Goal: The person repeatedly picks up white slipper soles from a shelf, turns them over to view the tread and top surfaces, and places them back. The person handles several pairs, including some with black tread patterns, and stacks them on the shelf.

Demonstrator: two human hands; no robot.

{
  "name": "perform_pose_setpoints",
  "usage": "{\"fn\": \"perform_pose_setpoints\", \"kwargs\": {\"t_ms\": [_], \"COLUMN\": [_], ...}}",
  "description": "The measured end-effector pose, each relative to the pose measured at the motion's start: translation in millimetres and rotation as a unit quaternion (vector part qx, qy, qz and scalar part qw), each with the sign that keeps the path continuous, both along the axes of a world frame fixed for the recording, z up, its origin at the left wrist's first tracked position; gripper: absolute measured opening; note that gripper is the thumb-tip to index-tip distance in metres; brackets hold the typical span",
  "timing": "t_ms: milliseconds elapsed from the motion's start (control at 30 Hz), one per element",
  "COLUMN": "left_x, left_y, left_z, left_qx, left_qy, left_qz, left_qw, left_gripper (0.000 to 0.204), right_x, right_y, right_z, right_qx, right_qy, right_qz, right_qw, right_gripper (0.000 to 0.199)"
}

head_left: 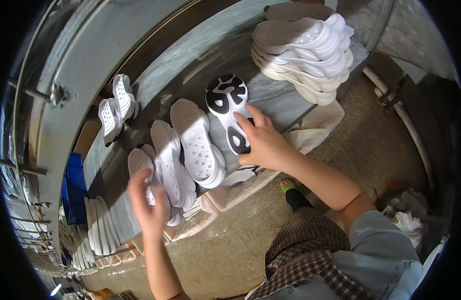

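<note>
A white shoe sole with black tread patches [223,102] lies tread side up on the grey bench. My right hand [263,140] has its fingers on one side edge and its thumb near the close end, gripping it. To its left, white soles sit in small nested stacks: a nearer stack [198,150], a middle stack [170,160] and a left stack [139,159]. Over the left stack is my left hand [149,205], slightly blurred, thumb and fingers apart. It covers part of that stack, and whether it touches is unclear.
A tall pile of white and cream soles [303,55] stands at the bench's far right. Two small white soles [118,106] rest at the back left, near a metal frame [65,92]. Further left are a blue bin [74,187] and a row of soles [99,225]. Pale cloth [320,127] hangs along the bench edge.
</note>
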State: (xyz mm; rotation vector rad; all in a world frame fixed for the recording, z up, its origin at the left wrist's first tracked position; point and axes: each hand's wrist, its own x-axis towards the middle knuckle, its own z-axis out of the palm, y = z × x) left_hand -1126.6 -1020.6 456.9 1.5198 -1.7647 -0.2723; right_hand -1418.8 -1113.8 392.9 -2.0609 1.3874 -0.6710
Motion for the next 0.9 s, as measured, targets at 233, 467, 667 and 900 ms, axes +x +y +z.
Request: {"fn": "perform_pose_setpoints", "kwargs": {"t_ms": [233,467,667,900], "left_x": [-105,-137,-75,10], "left_y": [5,51,87,59], "left_z": [-23,-18,-17,-2], "left_qx": [0.167,0.010,-0.115,-0.004], "left_qy": [-0.041,-0.051,-0.055,0.068], "left_qz": [-0.103,-0.106,-0.010,0.060], "left_qw": [0.980,0.993,0.992,0.996], "left_gripper": [0.060,0.087,0.075,0.062], "right_x": [-6,12,52,61], "right_y": [1,81,82,55], "right_z": [-9,0,-7,-19], "right_qx": [-0.066,0.243,0.086,-0.248], "right_qy": [0.110,-0.720,-0.511,-0.007], "right_qz": [0.023,0.201,0.239,0.135], "right_qw": [0.992,0.618,0.821,0.959], "right_gripper": [0.093,0.072,0.070,0.020]}}
